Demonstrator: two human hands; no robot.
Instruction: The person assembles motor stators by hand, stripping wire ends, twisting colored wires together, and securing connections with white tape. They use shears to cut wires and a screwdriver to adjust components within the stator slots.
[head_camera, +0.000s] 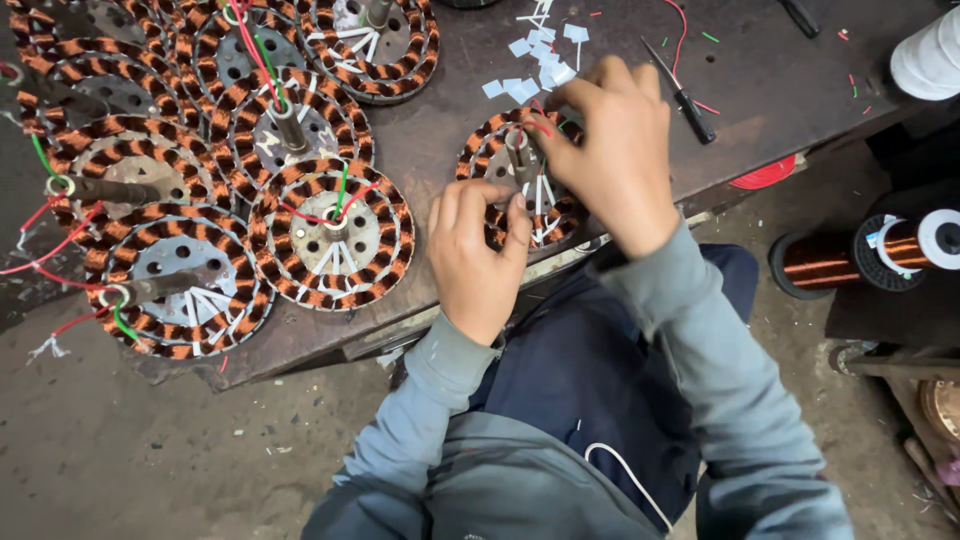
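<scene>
1. Dark, scuffed table (430, 150) over a dusty floor; copper-wound stators (330, 235) crowded at left, small white paper slips (535, 60) scattered near the far edge, a screwdriver (680, 95) beside them.
2. Wound stator (500, 160) near the table's front edge, under both hands.
3. Left hand (478, 255) curled, fingertips pressed on the stator's near rim.
4. Right hand (615, 150) over the stator's far side, fingers pinched together at its red wire (540, 127).
5. Copper wire spool (880, 255) off to the right.

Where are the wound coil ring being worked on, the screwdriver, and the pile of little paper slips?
wound coil ring (492, 150), head view, on its left copper windings.
screwdriver (692, 112), head view, on its dark handle.
paper slips (535, 62), head view, on the middle of the pile.
</scene>
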